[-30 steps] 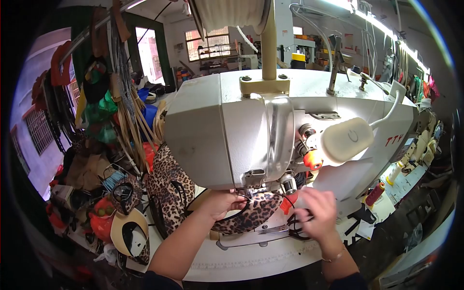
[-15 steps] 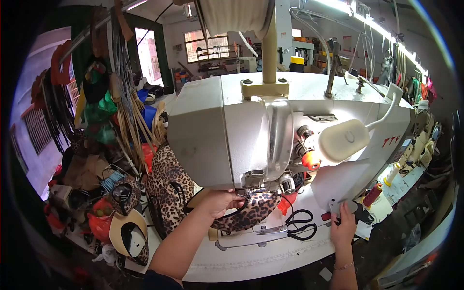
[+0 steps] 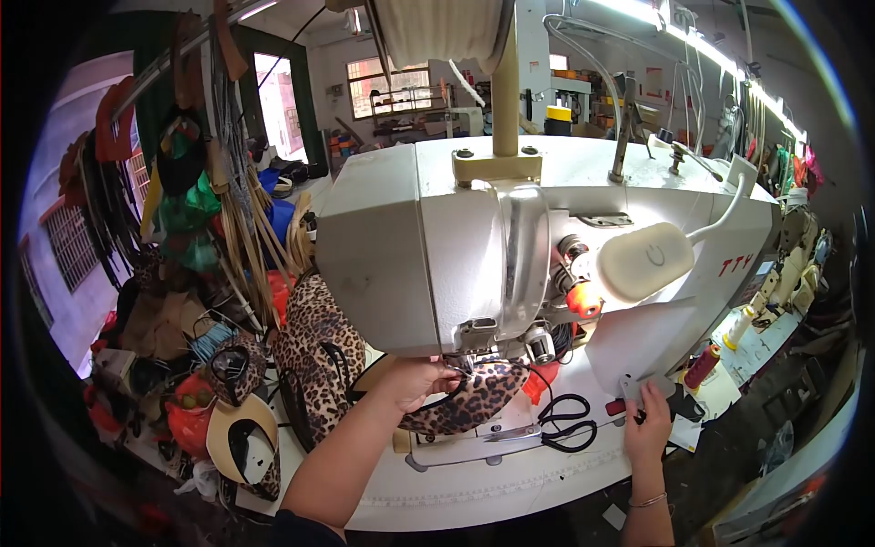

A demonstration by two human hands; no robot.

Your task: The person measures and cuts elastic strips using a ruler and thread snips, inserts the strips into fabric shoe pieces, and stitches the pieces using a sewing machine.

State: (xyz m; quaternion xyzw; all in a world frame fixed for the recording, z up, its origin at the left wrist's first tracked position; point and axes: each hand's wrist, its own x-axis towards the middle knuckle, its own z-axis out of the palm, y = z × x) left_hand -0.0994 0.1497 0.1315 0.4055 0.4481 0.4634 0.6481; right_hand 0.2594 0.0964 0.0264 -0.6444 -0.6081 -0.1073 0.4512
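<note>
Under the needle area of the white sewing machine lies a leopard-print piece with a dark trimmed edge. My left hand pinches that edge close to the presser foot. Farther right, my right hand rests by a grey flat part at the machine bed's right end; its fingers are bent and whatever they hold is too small to make out. Black-handled scissors lie on the bed between the hands, blades pointing left.
More leopard-print pieces are heaped to the left, beside a beige visor piece and a red bag. Thread cones stand at the right. A red scrap lies behind the scissors.
My right hand has moved from beside the leopard-print piece to the grey part at the right, and the scissors now lie uncovered on the bed. My left hand has stayed at the edge.
</note>
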